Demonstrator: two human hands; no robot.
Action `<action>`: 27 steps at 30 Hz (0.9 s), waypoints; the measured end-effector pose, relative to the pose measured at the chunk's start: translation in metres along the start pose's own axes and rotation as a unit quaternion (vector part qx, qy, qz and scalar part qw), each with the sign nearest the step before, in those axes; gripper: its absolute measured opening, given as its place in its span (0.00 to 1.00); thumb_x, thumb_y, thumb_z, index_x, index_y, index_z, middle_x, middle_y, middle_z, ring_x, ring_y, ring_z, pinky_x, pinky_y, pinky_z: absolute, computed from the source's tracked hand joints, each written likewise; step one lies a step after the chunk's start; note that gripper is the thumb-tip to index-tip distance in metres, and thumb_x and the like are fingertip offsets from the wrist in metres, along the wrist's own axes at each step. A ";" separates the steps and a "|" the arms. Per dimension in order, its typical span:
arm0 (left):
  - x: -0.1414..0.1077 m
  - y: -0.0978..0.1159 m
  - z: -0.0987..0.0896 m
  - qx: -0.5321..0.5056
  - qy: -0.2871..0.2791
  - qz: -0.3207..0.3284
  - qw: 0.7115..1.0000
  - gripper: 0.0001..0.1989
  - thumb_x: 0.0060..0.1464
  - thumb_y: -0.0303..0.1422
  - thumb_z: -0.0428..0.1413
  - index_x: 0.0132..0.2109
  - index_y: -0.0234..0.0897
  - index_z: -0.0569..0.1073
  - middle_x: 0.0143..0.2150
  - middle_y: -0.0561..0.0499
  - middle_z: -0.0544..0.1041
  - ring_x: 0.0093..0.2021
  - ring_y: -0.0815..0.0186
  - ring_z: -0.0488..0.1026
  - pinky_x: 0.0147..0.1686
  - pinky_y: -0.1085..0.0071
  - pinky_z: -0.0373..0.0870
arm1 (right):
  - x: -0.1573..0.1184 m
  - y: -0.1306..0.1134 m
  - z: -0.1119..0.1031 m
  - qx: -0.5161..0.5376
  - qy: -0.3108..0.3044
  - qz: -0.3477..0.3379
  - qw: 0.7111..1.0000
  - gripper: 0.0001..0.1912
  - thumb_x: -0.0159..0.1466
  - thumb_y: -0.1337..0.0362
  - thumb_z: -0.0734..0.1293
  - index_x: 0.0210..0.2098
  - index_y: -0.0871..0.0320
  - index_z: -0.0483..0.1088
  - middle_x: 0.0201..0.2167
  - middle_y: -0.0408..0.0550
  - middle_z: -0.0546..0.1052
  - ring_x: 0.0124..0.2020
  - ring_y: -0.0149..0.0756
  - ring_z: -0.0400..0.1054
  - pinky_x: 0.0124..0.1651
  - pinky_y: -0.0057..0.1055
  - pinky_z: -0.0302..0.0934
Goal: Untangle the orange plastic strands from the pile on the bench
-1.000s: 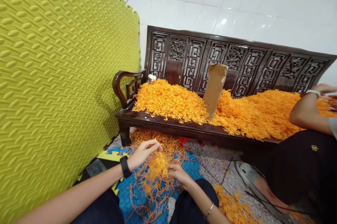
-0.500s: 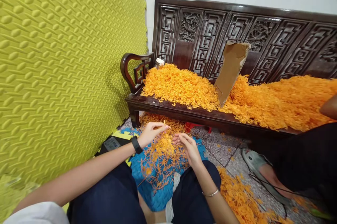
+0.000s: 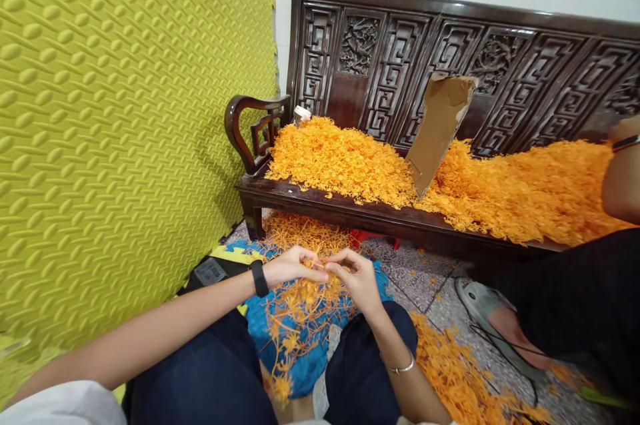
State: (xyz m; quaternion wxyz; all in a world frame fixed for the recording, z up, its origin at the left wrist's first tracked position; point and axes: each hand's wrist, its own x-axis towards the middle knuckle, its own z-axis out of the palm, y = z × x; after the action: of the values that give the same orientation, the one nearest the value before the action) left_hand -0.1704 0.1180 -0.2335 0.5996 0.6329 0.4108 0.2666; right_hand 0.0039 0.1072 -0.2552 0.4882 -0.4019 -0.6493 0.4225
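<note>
My left hand (image 3: 295, 266) and my right hand (image 3: 356, 278) meet above my lap, each with thumb and fingers pinched together. Between their fingertips is a small orange plastic piece, mostly hidden by the fingers. Below them, thin orange plastic strands and spidery pieces (image 3: 305, 308) lie tangled over a blue mat (image 3: 260, 338) between my knees. A few of these pieces trail down toward me.
A dark carved wooden bench (image 3: 320, 202) bears heaps of orange pieces (image 3: 345, 162), parted by an upright cardboard sheet (image 3: 440, 128). Yellow foam matting (image 3: 140, 112) stands at left. At right are another person's sandalled foot (image 3: 500, 318) and a floor pile (image 3: 455, 372).
My hands have come together from slightly apart, and both now pinch at one spot. More orange pieces trail down the front of the blue mat. The other person's arm at right has shifted.
</note>
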 end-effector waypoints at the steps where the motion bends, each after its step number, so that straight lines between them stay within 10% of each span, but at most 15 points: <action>1: -0.001 0.000 -0.001 0.016 -0.019 0.003 1.000 0.13 0.38 0.37 0.63 0.29 0.31 0.74 0.24 0.54 0.73 0.23 0.72 0.66 0.26 0.76 0.62 | -0.001 0.001 -0.003 -0.010 -0.005 0.000 1.000 0.08 0.53 0.61 0.68 0.26 0.60 0.71 0.25 0.45 0.74 0.28 0.31 0.67 0.34 0.26 0.59; 12: -0.011 -0.013 0.013 0.239 -0.238 0.115 0.935 0.06 0.46 0.32 0.57 0.29 0.35 0.77 0.21 0.55 0.74 0.20 0.73 0.63 0.22 0.79 0.57 | -0.042 -0.002 -0.019 -0.122 -0.228 0.009 0.966 0.08 0.59 0.62 0.63 0.26 0.59 0.68 0.24 0.43 0.71 0.26 0.29 0.62 0.29 0.23 0.54; 20: -0.032 -0.027 0.024 0.267 -0.255 0.146 0.918 0.13 0.48 0.38 0.56 0.23 0.34 0.75 0.19 0.53 0.70 0.19 0.72 0.60 0.19 0.77 0.52 | -0.033 -0.015 -0.098 -0.042 0.129 0.005 0.991 0.09 0.56 0.59 0.66 0.26 0.59 0.66 0.21 0.42 0.68 0.23 0.27 0.62 0.26 0.23 0.56; 27: -0.020 -0.018 0.017 0.339 -0.208 0.186 0.898 0.08 0.45 0.31 0.58 0.21 0.35 0.74 0.17 0.56 0.66 0.18 0.73 0.56 0.18 0.77 0.50 | -0.023 0.040 -0.057 0.011 -0.107 0.156 0.982 0.15 0.38 0.59 0.74 0.13 0.63 0.68 0.11 0.42 0.67 0.13 0.28 0.60 0.18 0.24 0.53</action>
State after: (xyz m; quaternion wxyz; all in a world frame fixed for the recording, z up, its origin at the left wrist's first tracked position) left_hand -0.1705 0.0915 -0.2506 0.3604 0.9038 0.2168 0.0799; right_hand 0.0681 0.1076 -0.2902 0.3483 -0.4455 -0.6224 0.5411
